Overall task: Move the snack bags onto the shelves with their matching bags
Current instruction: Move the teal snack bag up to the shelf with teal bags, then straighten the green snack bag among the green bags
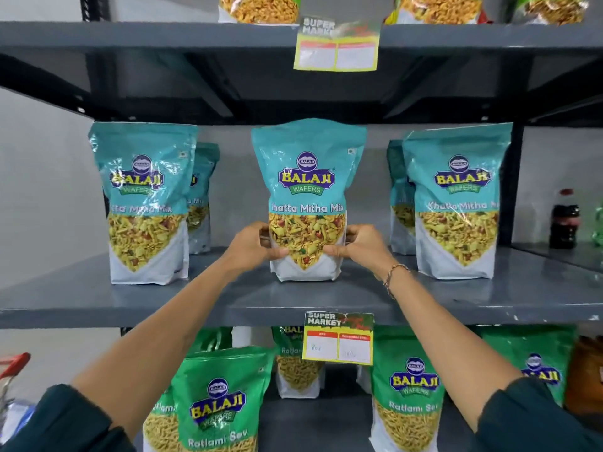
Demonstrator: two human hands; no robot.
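A teal Khatta Mitha Mix bag (308,177) stands upright in the middle of the grey middle shelf (98,298). My left hand (253,247) grips its lower left side and my right hand (362,244) grips its lower right side. Matching teal bags stand to its left (143,197) and right (456,197), each with another teal bag partly hidden behind it. Green Ratlami Sev bags (215,406) fill the shelf below.
The upper shelf (163,35) carries bags with yellow snack showing, cut off at the top. Price tags hang from the upper shelf edge (337,44) and the middle shelf edge (339,337). A dark soda bottle (564,220) stands at far right. A red cart handle (14,362) shows at lower left.
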